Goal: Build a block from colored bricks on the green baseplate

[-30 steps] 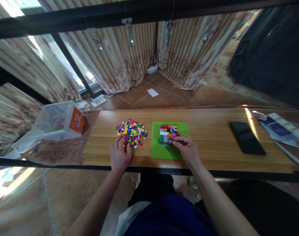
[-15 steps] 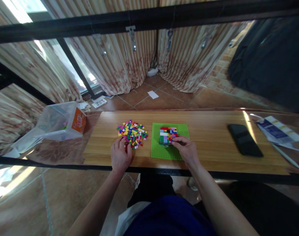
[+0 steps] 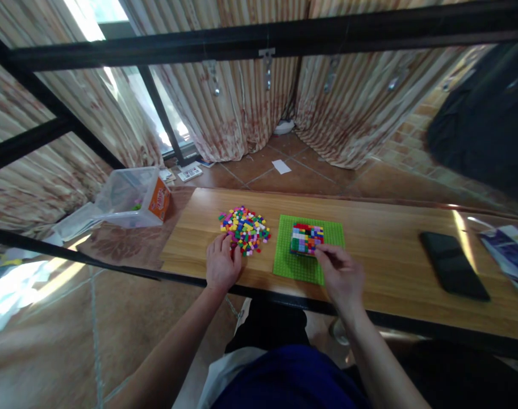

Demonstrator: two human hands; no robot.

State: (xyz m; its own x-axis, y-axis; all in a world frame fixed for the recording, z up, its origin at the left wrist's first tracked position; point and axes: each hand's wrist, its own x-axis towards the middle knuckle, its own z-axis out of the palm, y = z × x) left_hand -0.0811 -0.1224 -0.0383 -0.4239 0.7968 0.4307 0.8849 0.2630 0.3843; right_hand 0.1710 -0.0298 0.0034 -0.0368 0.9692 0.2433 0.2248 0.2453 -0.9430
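Your wood-grain tabletop (image 3: 387, 255) runs wide in front of you, with a dark near edge. Beyond it, striped curtains (image 3: 237, 119) hang down to a brown tiled floor (image 3: 314, 176), where a white sheet (image 3: 281, 166) lies. A dark bar (image 3: 178, 50) crosses the upper view. Off the wood's left end sits a clear plastic box (image 3: 125, 218) with an orange label; to the right lie a black phone (image 3: 454, 265) and a printed packet (image 3: 508, 250).

The green baseplate (image 3: 299, 272) lies near the middle, a strip of wood between it and the near edge. On it stands the multicoloured brick build (image 3: 306, 238). The loose brick pile (image 3: 246, 227) is just left of the baseplate, a narrow band of wood between them. A broad stretch of wood separates the baseplate from the phone.

Your left hand (image 3: 222, 267) rests at the pile's near left side, fingers curved onto it; you cannot tell whether its grip has a brick. Your right hand (image 3: 342, 278) brings thumb and fingertips together at the build's near right corner, but blur hides whether that grip pinches anything.
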